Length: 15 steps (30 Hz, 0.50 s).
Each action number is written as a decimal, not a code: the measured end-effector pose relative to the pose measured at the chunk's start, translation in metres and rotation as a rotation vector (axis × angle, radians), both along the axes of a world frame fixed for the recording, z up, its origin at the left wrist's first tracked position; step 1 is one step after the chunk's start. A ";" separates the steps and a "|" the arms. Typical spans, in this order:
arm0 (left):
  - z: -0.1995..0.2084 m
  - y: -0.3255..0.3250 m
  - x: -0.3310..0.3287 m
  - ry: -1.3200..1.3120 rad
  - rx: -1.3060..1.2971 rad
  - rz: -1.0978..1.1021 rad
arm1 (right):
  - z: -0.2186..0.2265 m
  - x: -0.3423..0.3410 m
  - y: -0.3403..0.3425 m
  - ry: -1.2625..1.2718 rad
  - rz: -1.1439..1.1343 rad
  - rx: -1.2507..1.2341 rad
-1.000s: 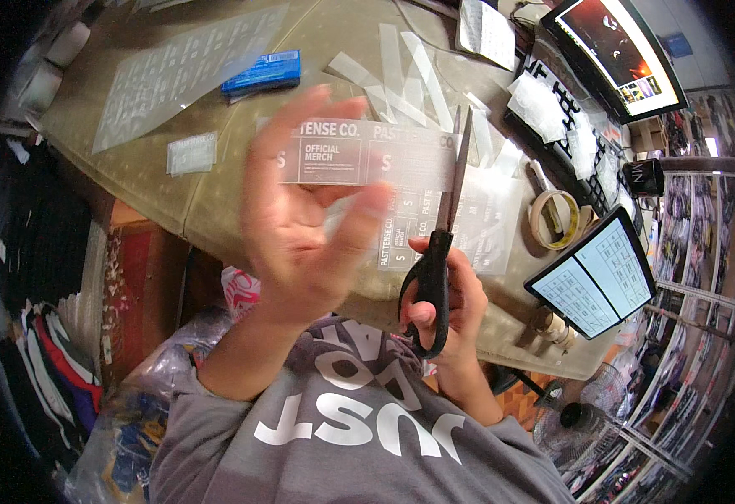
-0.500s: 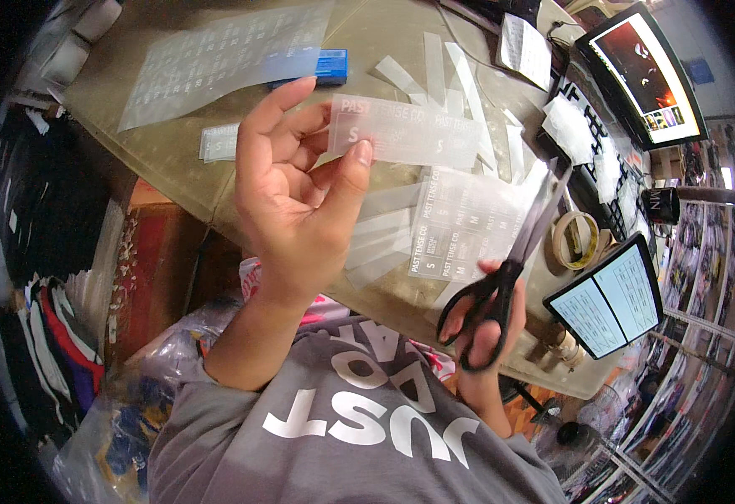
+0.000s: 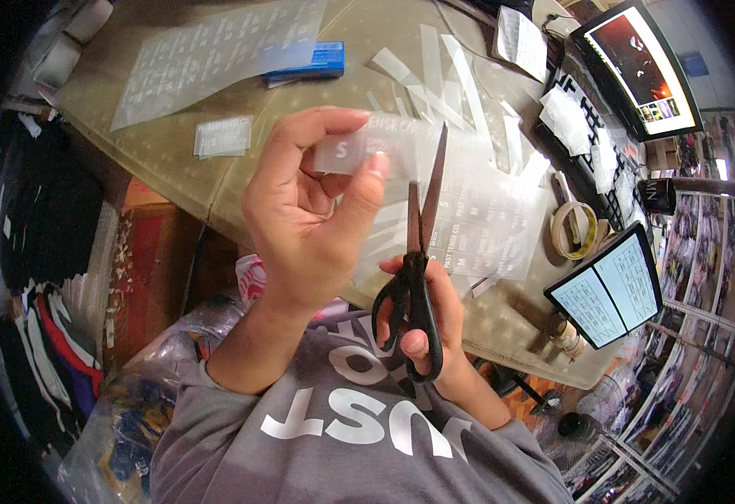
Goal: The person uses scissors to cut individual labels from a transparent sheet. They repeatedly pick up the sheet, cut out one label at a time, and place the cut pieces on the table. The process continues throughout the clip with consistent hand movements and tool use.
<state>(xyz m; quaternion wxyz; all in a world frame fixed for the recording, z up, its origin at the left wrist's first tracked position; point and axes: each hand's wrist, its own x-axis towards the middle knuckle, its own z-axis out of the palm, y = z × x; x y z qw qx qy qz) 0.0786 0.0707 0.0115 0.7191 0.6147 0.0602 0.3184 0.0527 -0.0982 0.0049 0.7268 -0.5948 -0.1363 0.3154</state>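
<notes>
Far off to the right of the right hand [image 3: 443, 315] I can see packed metal shelving [image 3: 703, 322]; a broad, dull beige counter [image 3: 178, 181] spreads beyond that hand and the left hand [image 3: 304, 197]. A black flat-screen monitor [image 3: 636, 67] stands ahead and well right of both. On my feed, a large translucent printed sheet [image 3: 216, 59] lies ahead and left of the left hand, while a tilted black-framed tablet [image 3: 606, 286] sits right of the right hand. That hand grips long-bladed scissors with black looped handles [image 3: 418, 260], blades parted and pointing away.

I'd judge the small translucent white-printed film strip [image 3: 342, 154] light, bendy, slick and easily creased, best pinched near its end. It is up off the counter, between the left thumb and fingers; I can't tell whether its right part lies between the blades.
</notes>
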 end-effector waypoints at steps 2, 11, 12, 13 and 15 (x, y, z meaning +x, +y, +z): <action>0.002 -0.002 -0.001 -0.028 -0.037 0.005 | -0.002 0.001 0.008 -0.042 -0.008 0.008; -0.002 0.014 -0.016 -0.077 -0.186 0.228 | -0.005 -0.004 0.044 -0.073 0.097 0.016; -0.002 0.016 -0.018 -0.075 -0.189 0.236 | -0.007 -0.005 0.047 -0.089 0.106 0.014; -0.003 0.020 -0.020 -0.073 -0.192 0.244 | -0.010 -0.006 0.050 -0.106 0.114 0.011; -0.005 0.024 -0.022 -0.077 -0.197 0.262 | -0.013 -0.007 0.055 -0.119 0.130 -0.002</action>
